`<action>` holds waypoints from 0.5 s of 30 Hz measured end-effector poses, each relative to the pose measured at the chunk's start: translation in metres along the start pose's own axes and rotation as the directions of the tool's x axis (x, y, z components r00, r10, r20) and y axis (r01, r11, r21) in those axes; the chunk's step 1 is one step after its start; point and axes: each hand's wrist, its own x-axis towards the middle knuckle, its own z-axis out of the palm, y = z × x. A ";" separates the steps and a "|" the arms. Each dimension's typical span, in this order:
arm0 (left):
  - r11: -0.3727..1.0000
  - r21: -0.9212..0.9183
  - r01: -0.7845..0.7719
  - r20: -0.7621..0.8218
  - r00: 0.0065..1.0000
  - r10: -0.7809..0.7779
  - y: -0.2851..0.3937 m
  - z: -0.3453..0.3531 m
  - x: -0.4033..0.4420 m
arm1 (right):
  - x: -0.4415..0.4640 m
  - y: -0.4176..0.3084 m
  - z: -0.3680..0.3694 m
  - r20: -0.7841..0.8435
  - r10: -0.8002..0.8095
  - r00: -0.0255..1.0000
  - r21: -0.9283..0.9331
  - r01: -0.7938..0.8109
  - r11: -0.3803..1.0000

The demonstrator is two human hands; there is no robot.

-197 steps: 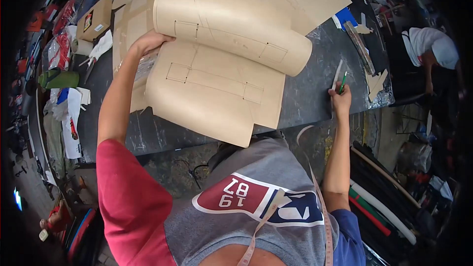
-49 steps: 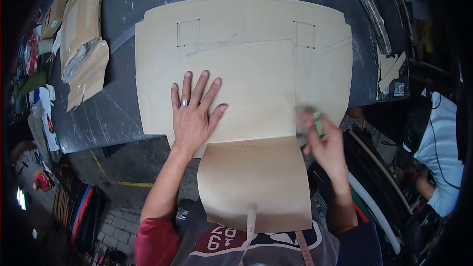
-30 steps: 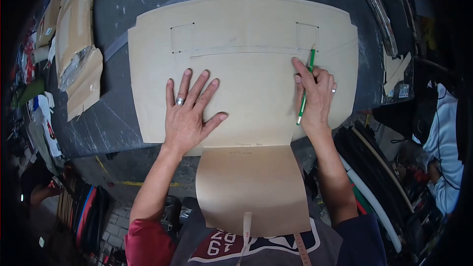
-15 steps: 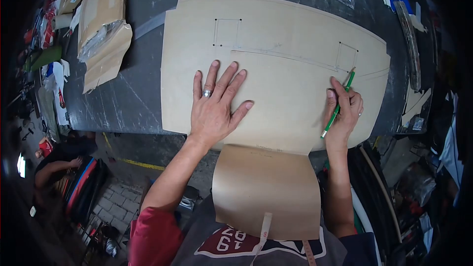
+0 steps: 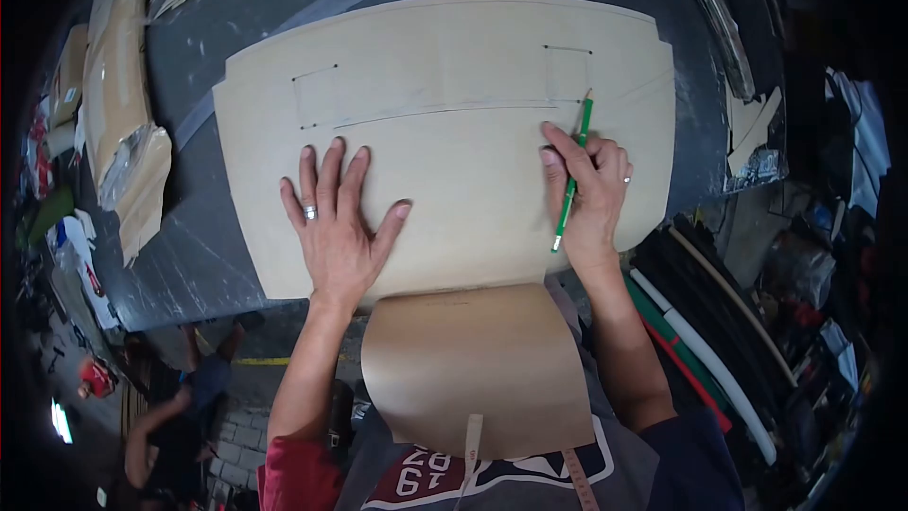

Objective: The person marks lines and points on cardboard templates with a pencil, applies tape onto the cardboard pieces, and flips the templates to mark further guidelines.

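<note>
A wide tan paper sheet [image 5: 454, 47] with drawn boxes and dots lies flat on the dark table. Over it rests a second tan piece, whose curved flap [image 5: 478, 360] hangs past the near edge against my shirt. My left hand [image 5: 339, 222] presses flat on the paper at left, fingers spread, a ring on one finger. At right, my right hand [image 5: 588, 185] rests on the paper with a green pencil [image 5: 572, 170] held between its fingers. The pencil's tip points away from me, near the dots of the right drawn box.
The dark table [image 5: 180, 255] carries a wrapped cardboard bundle [image 5: 123, 85] at left and a long plastic-wrapped bar [image 5: 714, 19] at back right. Rolls of material [image 5: 714, 350] stand below at right. A person [image 5: 175, 426] is at lower left.
The green pencil, loosely seen in motion earlier, now lies steady in my right hand. The paper has gone from partly rolled to flat, and my left hand has moved from its edge onto it.
</note>
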 end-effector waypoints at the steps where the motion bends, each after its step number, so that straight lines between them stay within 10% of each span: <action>1: 1.000 -0.004 -0.008 0.003 1.000 0.008 0.000 0.001 0.000 | 0.001 -0.001 0.000 0.006 0.006 1.000 0.008 -0.006 1.000; 15: 1.000 0.011 -0.002 -0.001 1.000 0.002 -0.003 0.003 -0.001 | 0.000 0.000 0.001 0.012 0.015 1.000 0.019 -0.016 1.000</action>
